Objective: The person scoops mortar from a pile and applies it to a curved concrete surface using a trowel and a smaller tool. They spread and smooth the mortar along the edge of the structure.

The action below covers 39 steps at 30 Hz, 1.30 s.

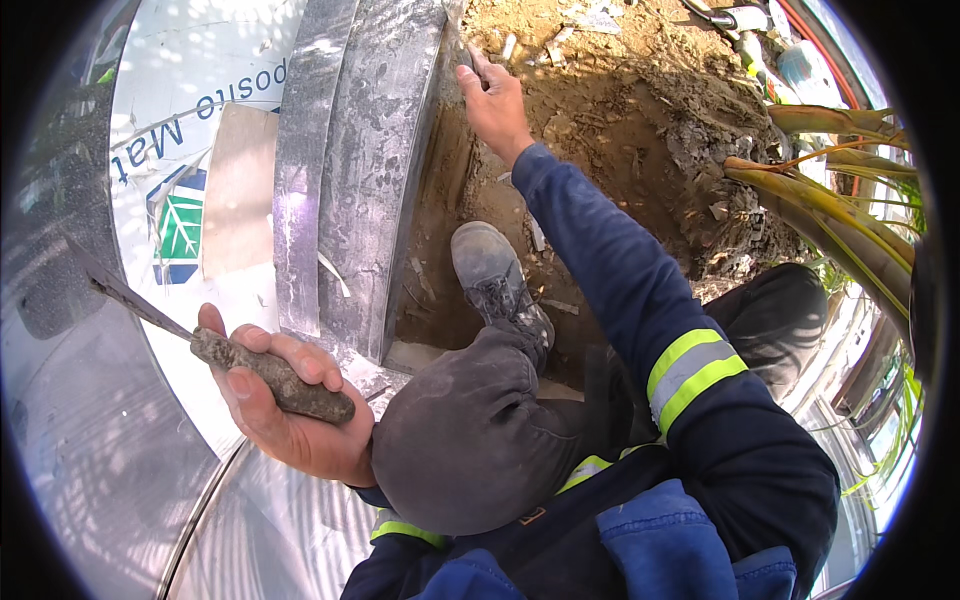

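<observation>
Bare dug soil [600, 110] lies beside a grey metal post [360, 170] while your hands work well apart: your left hand [285, 400] is clamped on a dirt-caked trowel [200, 335] low by your knee, and your right hand [495, 100] touches the post's upper edge.

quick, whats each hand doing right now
Left hand: closed around the dirty handle of a trowel.
Right hand: at the metal panel's edge; grip cannot be told.

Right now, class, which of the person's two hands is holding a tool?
The left hand: it grips the dirt-caked handle of a trowel. The right hand reaches up to the metal panel's edge, holding no visible tool.
</observation>
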### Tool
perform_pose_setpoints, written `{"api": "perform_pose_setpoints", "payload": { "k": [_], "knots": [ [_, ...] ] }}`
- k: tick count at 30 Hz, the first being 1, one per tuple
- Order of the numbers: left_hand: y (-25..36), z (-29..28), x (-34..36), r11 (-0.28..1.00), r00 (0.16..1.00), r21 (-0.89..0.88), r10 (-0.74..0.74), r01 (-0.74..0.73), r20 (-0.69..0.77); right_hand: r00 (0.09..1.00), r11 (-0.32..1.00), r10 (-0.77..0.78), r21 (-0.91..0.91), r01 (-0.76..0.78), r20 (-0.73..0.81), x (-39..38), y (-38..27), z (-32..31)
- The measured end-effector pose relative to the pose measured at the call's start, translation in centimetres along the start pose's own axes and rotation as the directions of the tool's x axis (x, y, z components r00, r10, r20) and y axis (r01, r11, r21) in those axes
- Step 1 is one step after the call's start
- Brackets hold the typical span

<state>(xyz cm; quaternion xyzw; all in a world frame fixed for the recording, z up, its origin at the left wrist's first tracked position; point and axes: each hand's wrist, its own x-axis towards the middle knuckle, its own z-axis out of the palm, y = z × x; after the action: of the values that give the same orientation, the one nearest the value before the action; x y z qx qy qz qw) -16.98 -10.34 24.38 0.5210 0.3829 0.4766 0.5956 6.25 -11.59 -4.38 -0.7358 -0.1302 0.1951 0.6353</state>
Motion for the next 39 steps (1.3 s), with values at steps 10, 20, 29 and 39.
{"api": "perform_pose_setpoints", "payload": {
  "k": [10, 20, 29, 39],
  "knots": [
    [0.0, 0.6, -0.2, 1.0, 0.998, -0.022, 0.006, -0.008, -0.069, 1.0, 0.996, -0.023, -0.09, 0.023, 0.004, -4.6, 2.6, 1.0],
    [0.4, 1.0, -0.6, 1.0, 0.99, 0.019, 0.024, -0.021, -0.142, 0.979, 0.96, 0.016, -0.277, 0.041, 0.202, -6.1, 0.4, -4.4],
    [0.1, 0.5, -0.3, 0.999, 0.991, -0.048, -0.031, 0.025, -0.133, 0.944, 0.534, -0.252, -0.783, 0.321, 0.215, 10.7, -9.6, -9.8],
    [-0.6, 0.1, -0.2, 0.989, 0.993, -0.132, -0.078, 0.066, -0.087, 0.948, 0.271, -0.09, -0.908, 0.318, 0.305, 14.3, -11.0, -8.2]
  ]
}}
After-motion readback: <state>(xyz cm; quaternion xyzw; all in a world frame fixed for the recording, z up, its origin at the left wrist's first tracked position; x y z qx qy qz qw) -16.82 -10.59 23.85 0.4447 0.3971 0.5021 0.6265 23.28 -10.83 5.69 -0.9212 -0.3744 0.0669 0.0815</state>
